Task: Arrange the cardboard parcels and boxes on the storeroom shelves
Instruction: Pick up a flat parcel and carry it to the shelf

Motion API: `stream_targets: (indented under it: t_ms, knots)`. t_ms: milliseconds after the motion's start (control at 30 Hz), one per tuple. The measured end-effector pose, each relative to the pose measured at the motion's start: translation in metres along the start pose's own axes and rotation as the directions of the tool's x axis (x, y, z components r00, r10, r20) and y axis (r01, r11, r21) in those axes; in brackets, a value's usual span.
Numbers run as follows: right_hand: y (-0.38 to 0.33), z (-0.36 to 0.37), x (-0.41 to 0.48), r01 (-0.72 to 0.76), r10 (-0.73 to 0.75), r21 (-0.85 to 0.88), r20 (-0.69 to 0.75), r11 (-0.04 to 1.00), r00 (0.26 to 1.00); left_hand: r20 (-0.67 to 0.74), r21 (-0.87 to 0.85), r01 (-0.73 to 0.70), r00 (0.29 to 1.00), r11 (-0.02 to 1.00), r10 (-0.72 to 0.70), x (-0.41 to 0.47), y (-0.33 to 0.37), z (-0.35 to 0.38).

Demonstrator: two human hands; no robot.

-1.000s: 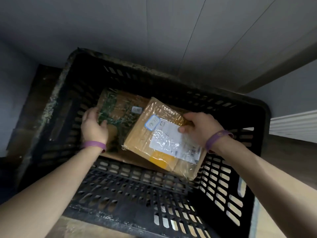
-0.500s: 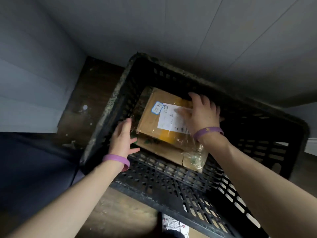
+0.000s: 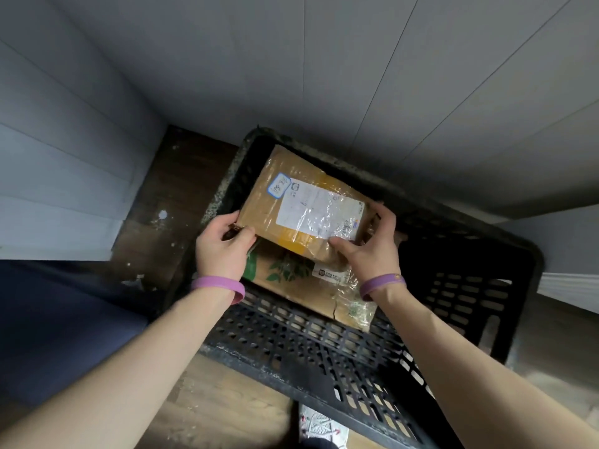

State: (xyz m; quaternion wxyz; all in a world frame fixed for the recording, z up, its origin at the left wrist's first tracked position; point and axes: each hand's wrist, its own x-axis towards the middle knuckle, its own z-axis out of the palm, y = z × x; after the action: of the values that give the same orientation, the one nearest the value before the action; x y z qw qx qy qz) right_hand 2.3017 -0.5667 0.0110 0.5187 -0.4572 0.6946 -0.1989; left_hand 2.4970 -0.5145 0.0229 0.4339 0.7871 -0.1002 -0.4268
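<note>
A taped brown cardboard parcel (image 3: 298, 202) with a white shipping label and a small blue-edged sticker is held over a black slatted plastic crate (image 3: 324, 354). My left hand (image 3: 223, 247) grips its near-left corner. My right hand (image 3: 372, 244) grips its near-right corner, thumb on the label's edge. Under it, inside the crate, lies a second cardboard parcel (image 3: 301, 283) printed with green leaves and partly wrapped in clear film. Both wrists wear purple bands.
The crate stands on a dark wooden floor (image 3: 155, 222) in a corner of grey panelled walls (image 3: 291, 59). A white skirting board (image 3: 567, 290) runs at the right. A dark blue surface (image 3: 48, 319) lies at the left. A patterned shoe (image 3: 321, 426) shows at the bottom.
My left hand moved from the crate's inner wall onto the labelled parcel's corner. My right hand shifted from lying on top to gripping its right corner. The parcel has risen off the leaf-printed one.
</note>
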Motion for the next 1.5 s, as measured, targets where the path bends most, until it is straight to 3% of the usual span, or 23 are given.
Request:
stream_targets:
  t_ms: [133, 233, 333, 467, 700, 833, 933, 1100, 1200, 1367, 1500]
  knots:
    - [-0.012, 0.007, 0.011, -0.029, 0.021, 0.084, 0.097, 0.996, 0.995, 0.033, -0.103, 0.169, 0.986, 0.980, -0.166, 0.011, 0.009, 0.005]
    - [-0.021, 0.006, 0.010, -0.051, 0.055, -0.034, 0.132, 0.998, 0.990, 0.060, -0.205, 0.280, 0.960, 0.938, -0.273, 0.004, 0.012, 0.010]
    - [-0.034, -0.001, -0.013, -0.051, 0.076, -0.209, 0.115, 0.977, 0.990, 0.118, -0.091, 0.341, 0.937, 0.936, -0.330, -0.020, 0.023, 0.005]
    - [-0.096, -0.016, -0.076, -0.066, 0.133, -0.276, 0.232, 0.959, 0.964, 0.097, -0.018, 0.400, 0.913, 0.916, -0.397, -0.070, 0.075, -0.019]
    - [-0.263, -0.042, -0.202, -0.015, 0.112, -0.260, 0.362, 0.966, 0.925, 0.091, -0.082, 0.340, 0.939, 0.937, -0.333, -0.192, 0.218, -0.094]
    - [-0.343, -0.050, -0.282, 0.111, 0.031, -0.301, 0.430, 0.947, 0.902, 0.067, -0.064, 0.224, 0.973, 0.972, -0.220, -0.271, 0.292, -0.157]
    - [-0.392, -0.048, -0.359, 0.223, -0.036, -0.312, 0.509, 0.924, 0.860, -0.007, -0.149, 0.194, 0.980, 0.970, -0.197, -0.334, 0.323, -0.215]
    - [-0.434, -0.032, -0.493, 0.402, -0.136, -0.274, 0.656, 0.874, 0.743, -0.107, -0.426, 0.178, 0.964, 0.887, -0.245, -0.432, 0.328, -0.313]
    - [-0.440, -0.014, -0.583, 0.486, -0.172, -0.209, 0.759, 0.849, 0.628, -0.164, -0.541, 0.103, 0.961, 0.835, -0.224, -0.501, 0.328, -0.379]
    - [-0.422, 0.009, -0.741, 0.614, -0.228, -0.088, 0.880, 0.784, 0.417, -0.364, -0.582, -0.102, 0.920, 0.807, -0.146, -0.630, 0.282, -0.490]
    - [-0.390, 0.025, -0.867, 0.693, -0.246, 0.011, 0.939, 0.721, 0.241, -0.525, -0.609, -0.252, 0.839, 0.752, -0.144, -0.735, 0.223, -0.571]
